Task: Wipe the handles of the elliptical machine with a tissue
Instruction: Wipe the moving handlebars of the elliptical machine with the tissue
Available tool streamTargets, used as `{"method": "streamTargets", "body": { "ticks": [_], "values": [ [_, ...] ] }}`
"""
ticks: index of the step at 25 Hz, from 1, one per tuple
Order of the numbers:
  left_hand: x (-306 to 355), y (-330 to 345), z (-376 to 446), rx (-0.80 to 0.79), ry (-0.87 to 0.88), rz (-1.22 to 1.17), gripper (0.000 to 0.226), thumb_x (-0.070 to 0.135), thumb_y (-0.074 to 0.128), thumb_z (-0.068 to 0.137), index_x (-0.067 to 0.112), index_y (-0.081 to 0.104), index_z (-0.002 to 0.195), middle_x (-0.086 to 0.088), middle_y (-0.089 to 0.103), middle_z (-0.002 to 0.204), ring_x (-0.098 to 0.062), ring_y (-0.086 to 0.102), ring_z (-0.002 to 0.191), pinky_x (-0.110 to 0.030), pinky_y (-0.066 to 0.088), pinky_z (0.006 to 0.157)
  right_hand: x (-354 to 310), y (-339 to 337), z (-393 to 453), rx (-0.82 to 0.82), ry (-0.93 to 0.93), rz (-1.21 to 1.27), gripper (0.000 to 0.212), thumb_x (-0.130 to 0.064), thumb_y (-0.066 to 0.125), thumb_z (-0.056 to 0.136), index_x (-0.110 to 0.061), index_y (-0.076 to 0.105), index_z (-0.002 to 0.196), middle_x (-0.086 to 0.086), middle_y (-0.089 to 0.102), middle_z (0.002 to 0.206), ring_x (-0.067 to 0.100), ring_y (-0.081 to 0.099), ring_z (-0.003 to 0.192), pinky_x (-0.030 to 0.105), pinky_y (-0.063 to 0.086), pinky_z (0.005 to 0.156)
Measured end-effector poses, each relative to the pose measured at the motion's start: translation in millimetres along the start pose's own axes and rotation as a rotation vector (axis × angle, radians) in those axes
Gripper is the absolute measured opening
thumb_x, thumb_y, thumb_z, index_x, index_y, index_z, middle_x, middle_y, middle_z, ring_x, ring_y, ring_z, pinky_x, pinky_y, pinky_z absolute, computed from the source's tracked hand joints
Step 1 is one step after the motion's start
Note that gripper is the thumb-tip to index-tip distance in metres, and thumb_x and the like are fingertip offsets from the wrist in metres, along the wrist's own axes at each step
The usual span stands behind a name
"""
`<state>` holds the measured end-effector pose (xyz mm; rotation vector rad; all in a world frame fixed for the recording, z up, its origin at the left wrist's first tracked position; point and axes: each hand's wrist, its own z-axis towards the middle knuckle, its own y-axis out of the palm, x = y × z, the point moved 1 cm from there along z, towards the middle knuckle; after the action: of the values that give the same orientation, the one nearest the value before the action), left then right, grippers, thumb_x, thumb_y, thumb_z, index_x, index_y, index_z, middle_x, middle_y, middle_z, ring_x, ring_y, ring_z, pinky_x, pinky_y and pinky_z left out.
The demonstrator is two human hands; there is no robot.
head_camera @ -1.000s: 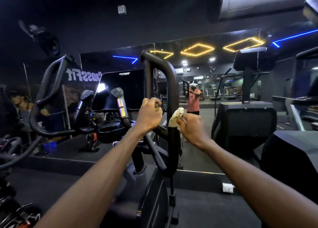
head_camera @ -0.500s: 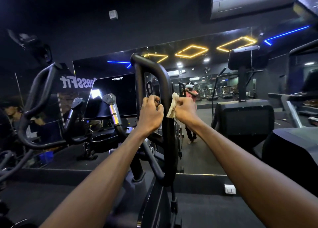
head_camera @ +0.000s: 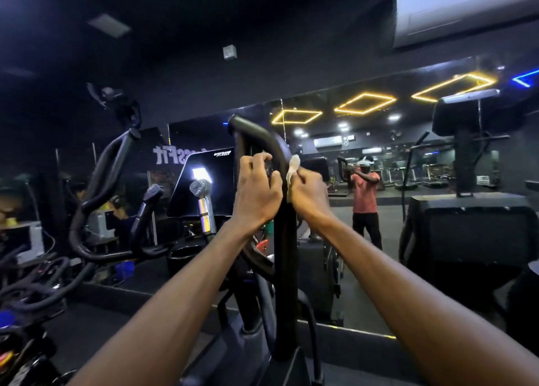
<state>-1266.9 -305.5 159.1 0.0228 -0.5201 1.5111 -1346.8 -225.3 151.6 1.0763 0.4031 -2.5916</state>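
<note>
Head view: tissue (head_camera: 292, 168) between right fingers (head_camera: 303, 175).

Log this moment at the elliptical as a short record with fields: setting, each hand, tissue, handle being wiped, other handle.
setting: dark gym, wall mirror ahead
left hand: grips the inner bar of the looped handle
right hand: pinches the tissue against the handle's outer bar
tissue: pale, crumpled, sticking up above the fingers
handle being wiped: right looped handle, black, upright
other handle: left looped handle, untouched
console: dark screen with a bright glare patch
</note>
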Motion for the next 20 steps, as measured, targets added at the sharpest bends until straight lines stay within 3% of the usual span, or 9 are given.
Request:
{"method": "streamTargets", "body": {
  "ticks": [3, 9, 13, 17, 20],
  "values": [
    [3.4, 4.3, 13.8, 0.104, -0.008, 0.069, 0.036, 0.023, 0.05, 0.088, 0.013, 0.054, 0.123, -0.005, 0.043, 0.117, -0.027, 0.055, 0.105, -0.042, 0.046, 0.096, 3.7, 1.9, 24.3, 0.031, 0.0, 0.12, 0.036, -0.023, 0.047, 0.099, -0.004, 0.061, 0.073, 0.006, 0.057, 0.063, 0.018, 0.05, 0.062, 0.041, 0.04, 0.06],
    [10.1, 8.0, 29.2, 0.197, -0.023, 0.177, 0.033, 0.02, 0.053, 0.089, 0.01, 0.055, 0.121, -0.009, 0.046, 0.117, -0.023, 0.048, 0.11, -0.03, 0.038, 0.098, -1.2, 13.5, 60.1, 0.016, -0.018, 0.287, 0.046, -0.034, 0.051, 0.098, -0.011, 0.051, 0.059, -0.007, 0.045, 0.048, 0.012, 0.041, 0.053, 0.033, 0.035, 0.057],
    [9.1, 4.1, 43.5, 0.197, -0.008, 0.292, 0.032, 0.024, 0.05, 0.087, 0.01, 0.057, 0.115, -0.01, 0.05, 0.116, -0.024, 0.045, 0.11, -0.03, 0.037, 0.095, -25.9, 17.1, 94.9, -0.07, -0.012, 0.269, 0.053, -0.049, 0.058, 0.09, -0.013, 0.055, 0.052, -0.003, 0.052, 0.056, 0.017, 0.05, 0.062, 0.033, 0.04, 0.062],
    [7.9, 1.3, 62.7, 0.217, 0.037, 0.342, 0.029, 0.023, 0.05, 0.087, 0.01, 0.056, 0.112, -0.008, 0.051, 0.115, -0.023, 0.045, 0.106, -0.02, 0.029, 0.09, -32.3, 25.7, 120.6, -0.216, -0.048, 0.242, 0.043, -0.036, 0.059, 0.088, -0.018, 0.061, 0.049, -0.002, 0.057, 0.06, 0.016, 0.052, 0.063, 0.03, 0.04, 0.059],
    [2.9, -1.0, 70.6, 0.248, 0.058, 0.363, 0.03, 0.027, 0.047, 0.086, 0.01, 0.056, 0.109, -0.007, 0.053, 0.116, -0.022, 0.045, 0.105, -0.022, 0.031, 0.091, -30.7, 29.2, 135.6, -0.324, 0.084, 0.441, 0.019, -0.019, 0.059, 0.085, -0.012, 0.069, 0.071, 0.004, 0.06, 0.064, 0.019, 0.055, 0.063, 0.03, 0.044, 0.057]
  ]
}}
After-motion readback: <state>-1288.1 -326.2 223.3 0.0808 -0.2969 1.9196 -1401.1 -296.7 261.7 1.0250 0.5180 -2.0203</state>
